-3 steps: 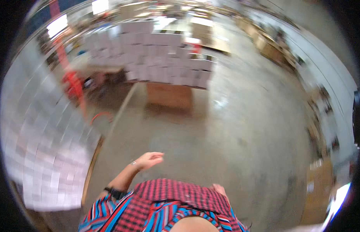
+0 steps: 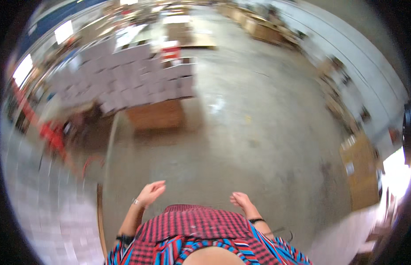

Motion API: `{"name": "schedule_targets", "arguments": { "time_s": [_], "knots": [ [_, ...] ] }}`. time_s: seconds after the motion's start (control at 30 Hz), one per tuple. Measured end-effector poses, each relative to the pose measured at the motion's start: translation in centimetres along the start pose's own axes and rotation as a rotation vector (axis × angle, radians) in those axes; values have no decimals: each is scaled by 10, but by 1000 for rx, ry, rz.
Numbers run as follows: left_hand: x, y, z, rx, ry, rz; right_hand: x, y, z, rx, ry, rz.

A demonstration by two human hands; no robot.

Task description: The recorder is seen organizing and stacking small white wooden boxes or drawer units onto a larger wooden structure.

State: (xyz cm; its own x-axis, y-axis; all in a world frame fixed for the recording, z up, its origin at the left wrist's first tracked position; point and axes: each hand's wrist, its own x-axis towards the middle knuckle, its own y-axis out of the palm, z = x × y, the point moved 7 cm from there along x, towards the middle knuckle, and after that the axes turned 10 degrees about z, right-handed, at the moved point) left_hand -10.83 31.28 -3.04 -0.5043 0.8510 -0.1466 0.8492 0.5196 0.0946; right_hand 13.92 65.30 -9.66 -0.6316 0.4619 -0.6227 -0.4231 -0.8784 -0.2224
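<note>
— Below you, in the head view, which hand is closer to something you can work with?

— Your left hand (image 2: 150, 193). It is in front of your checked shirt (image 2: 192, 225), fingers loosely spread, and it holds nothing. Nearest to it is the white stack (image 2: 42, 212) at your left side, on a wooden edge (image 2: 100, 216). The stack lies to the left of this hand and a little lower in the picture, near but not touching.

— And your right hand (image 2: 241, 201)?

— Also empty, fingers half curled, over bare concrete floor (image 2: 258, 132). Nothing is close to it. The brown crates (image 2: 360, 176) at the right are well apart from it.

— What is ahead of you?

— A long pallet of white boxes (image 2: 126, 77) on a wooden base (image 2: 156, 114), far in front and slightly to the left. Its long axis runs from left to right across your view. Left of it stands a red cart (image 2: 53, 134), I think; the blur is strong there, so I cannot tell more.
</note>
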Motion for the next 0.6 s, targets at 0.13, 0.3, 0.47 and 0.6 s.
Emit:
{"name": "schedule_targets", "arguments": {
  "time_s": [0.13,0.3,0.47,0.6],
  "knots": [
    [-66,-28,47,97,-354,133,-18,148,-111,245,178,76],
    [74,-1,47,195,-377,294,49,71,-87,-59,106,-52],
    [207,13,-12,239,-313,424,53,-3,-110,-68,217,-314],
    [288,33,-29,254,-249,553,10,-20,-128,128,330,-476]
  ]
}}
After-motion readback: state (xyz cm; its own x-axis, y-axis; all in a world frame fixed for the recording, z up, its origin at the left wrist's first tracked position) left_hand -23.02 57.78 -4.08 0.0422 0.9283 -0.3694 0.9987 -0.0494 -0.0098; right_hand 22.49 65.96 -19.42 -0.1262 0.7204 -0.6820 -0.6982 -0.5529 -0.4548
